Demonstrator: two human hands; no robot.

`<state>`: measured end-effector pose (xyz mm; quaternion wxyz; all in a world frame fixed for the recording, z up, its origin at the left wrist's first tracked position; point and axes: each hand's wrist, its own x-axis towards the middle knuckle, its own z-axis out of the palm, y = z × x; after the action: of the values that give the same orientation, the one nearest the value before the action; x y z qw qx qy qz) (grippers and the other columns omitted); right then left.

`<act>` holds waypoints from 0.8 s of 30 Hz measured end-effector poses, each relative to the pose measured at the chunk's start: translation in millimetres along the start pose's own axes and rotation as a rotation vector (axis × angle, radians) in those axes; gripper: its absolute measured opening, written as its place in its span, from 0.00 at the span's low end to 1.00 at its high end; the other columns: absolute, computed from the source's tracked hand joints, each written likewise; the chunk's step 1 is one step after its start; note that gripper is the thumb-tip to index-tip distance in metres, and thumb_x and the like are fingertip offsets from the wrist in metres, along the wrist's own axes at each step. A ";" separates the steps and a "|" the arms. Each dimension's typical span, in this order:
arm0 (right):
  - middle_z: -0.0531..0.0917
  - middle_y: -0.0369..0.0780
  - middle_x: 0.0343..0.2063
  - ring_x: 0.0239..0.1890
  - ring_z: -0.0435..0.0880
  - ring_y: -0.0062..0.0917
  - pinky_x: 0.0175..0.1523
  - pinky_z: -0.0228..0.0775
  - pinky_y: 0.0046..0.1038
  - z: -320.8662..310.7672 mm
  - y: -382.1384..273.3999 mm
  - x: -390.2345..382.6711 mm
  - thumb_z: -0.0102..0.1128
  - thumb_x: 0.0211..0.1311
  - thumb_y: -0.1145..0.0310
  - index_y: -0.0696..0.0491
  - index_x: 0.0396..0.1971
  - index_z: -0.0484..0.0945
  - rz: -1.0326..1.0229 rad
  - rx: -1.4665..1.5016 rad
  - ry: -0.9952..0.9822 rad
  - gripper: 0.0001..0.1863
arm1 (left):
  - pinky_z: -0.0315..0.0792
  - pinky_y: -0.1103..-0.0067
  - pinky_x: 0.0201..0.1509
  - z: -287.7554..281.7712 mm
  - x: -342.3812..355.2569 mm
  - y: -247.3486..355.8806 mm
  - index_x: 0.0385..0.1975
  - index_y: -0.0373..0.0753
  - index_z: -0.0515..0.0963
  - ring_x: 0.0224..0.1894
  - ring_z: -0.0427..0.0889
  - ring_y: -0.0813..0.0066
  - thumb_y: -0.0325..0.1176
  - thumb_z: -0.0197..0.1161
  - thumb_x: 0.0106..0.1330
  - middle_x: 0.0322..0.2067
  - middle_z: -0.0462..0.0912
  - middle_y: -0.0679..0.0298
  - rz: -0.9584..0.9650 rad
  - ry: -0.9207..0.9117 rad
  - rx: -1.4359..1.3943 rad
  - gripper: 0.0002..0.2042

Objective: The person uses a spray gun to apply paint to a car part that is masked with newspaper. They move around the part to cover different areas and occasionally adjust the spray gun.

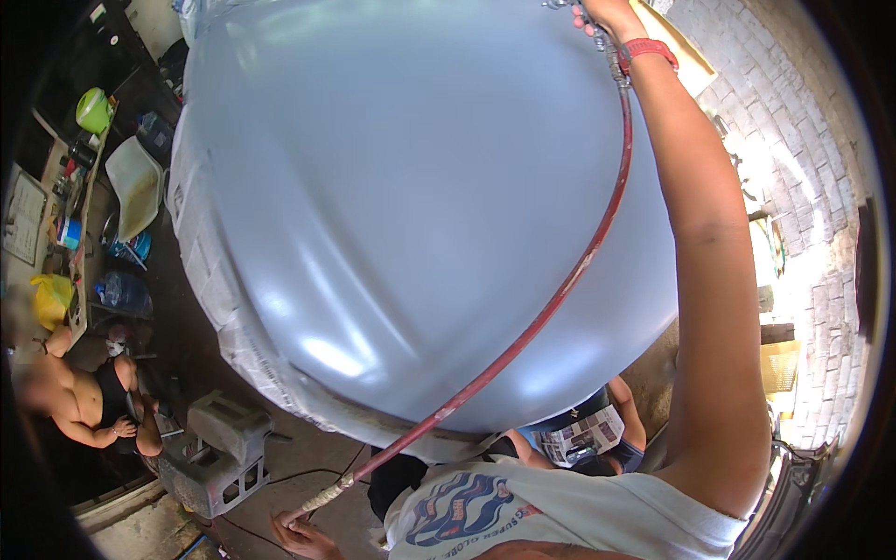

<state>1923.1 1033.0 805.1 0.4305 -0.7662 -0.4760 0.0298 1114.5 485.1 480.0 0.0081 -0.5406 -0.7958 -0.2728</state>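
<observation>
A large, glossy grey-blue car panel [401,187], shaped like a hood, fills the middle. At the top right edge my right hand [609,13] is closed round a metal spray gun [605,47], which is partly cut off by the frame. From the gun a worn red hose [569,285] curves down across the front of the panel to the lower left. There my left hand [306,538] grips the hose close to a pale taped section. Masking paper [207,252] lines the panel's left edge.
At the left a person [84,397] sits near grey concrete blocks [219,448]. Behind are a shelf with a green bucket [93,110] and a white basin [137,187]. Another person's limb [631,415] shows below the panel beside newspaper [583,437]. A brick surface [775,93] runs along the right.
</observation>
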 end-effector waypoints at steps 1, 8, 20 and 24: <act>0.85 0.47 0.22 0.17 0.85 0.33 0.20 0.77 0.37 -8.9 19.2 11.2 0.46 0.86 0.45 0.64 0.41 0.83 -0.005 0.027 0.020 0.33 | 0.75 0.61 0.28 -2.9 -4.6 11.8 0.45 0.30 0.83 0.27 0.80 0.58 0.56 0.51 0.88 0.38 0.83 0.46 -0.029 -0.039 -0.026 0.30; 0.84 0.44 0.25 0.16 0.81 0.31 0.19 0.74 0.36 -65.9 131.1 70.1 0.49 0.85 0.45 0.55 0.47 0.83 0.067 0.169 0.170 0.27 | 0.76 0.63 0.27 -3.4 -17.9 83.7 0.42 0.29 0.83 0.25 0.80 0.60 0.59 0.50 0.87 0.49 0.84 0.37 0.111 0.012 -0.023 0.32; 0.87 0.44 0.24 0.18 0.85 0.29 0.28 0.80 0.33 -96.1 128.5 28.5 0.44 0.84 0.38 0.61 0.37 0.85 0.160 -0.296 0.166 0.38 | 0.80 0.55 0.44 -22.3 -22.1 104.7 0.41 0.28 0.83 0.41 0.83 0.46 0.53 0.51 0.88 0.53 0.83 0.32 0.260 -0.024 0.077 0.28; 0.86 0.46 0.25 0.19 0.86 0.30 0.23 0.78 0.35 -49.6 68.8 -2.8 0.49 0.84 0.41 0.67 0.36 0.83 0.083 -0.092 -0.032 0.38 | 0.77 0.52 0.45 -22.6 -10.0 68.6 0.39 0.29 0.82 0.38 0.80 0.42 0.51 0.49 0.88 0.44 0.84 0.38 0.222 0.064 0.056 0.28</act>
<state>1992.5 987.5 787.8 0.3858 -0.8036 -0.4516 0.0380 1171.6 484.9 525.3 0.0787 -0.6160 -0.7377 -0.2649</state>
